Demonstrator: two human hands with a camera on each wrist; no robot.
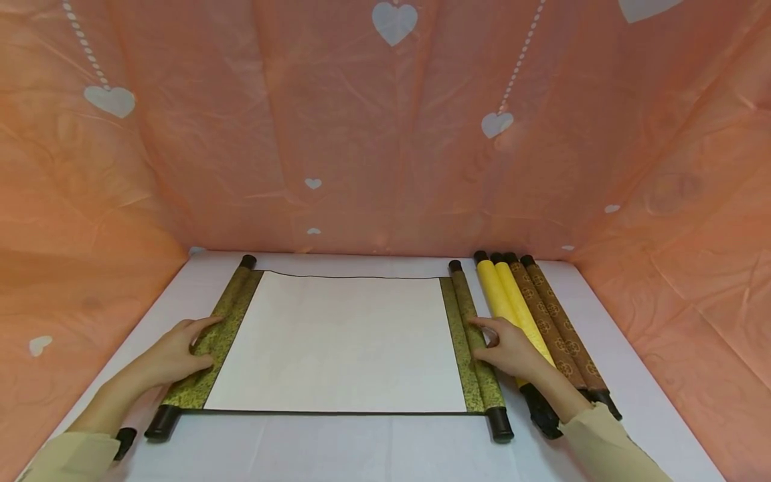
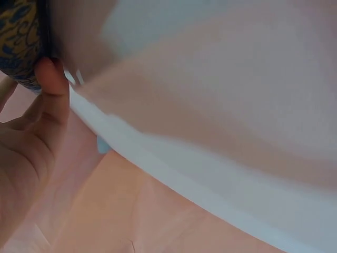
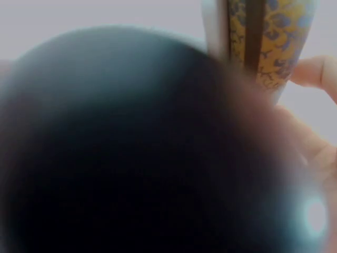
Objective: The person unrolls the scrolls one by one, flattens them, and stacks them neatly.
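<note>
Unrolled scroll [image 1: 337, 341], lying flat on the white table [image 1: 331, 452] between my two sets of fingers. My left hand [image 1: 171, 355] grips the green patterned left roller [image 1: 229, 301], thumb nearer me, forefinger farther along, the tips apart. My right hand [image 1: 512, 345] holds the matching right roller [image 1: 474, 340] likewise, thumb and forefinger curved with a gap between them. Just right of my right fingers lie two yellow rolls [image 1: 496, 294]; beside these, farther right, two brown rolls [image 1: 561, 314]. Beyond all my fingertips hangs a pinkish-orange cloth [image 1: 361, 147] with pale hearts. Right wrist view: a dark blurred shape [image 3: 116, 168], which I cannot identify, fills much of the space left of my fingers.
</note>
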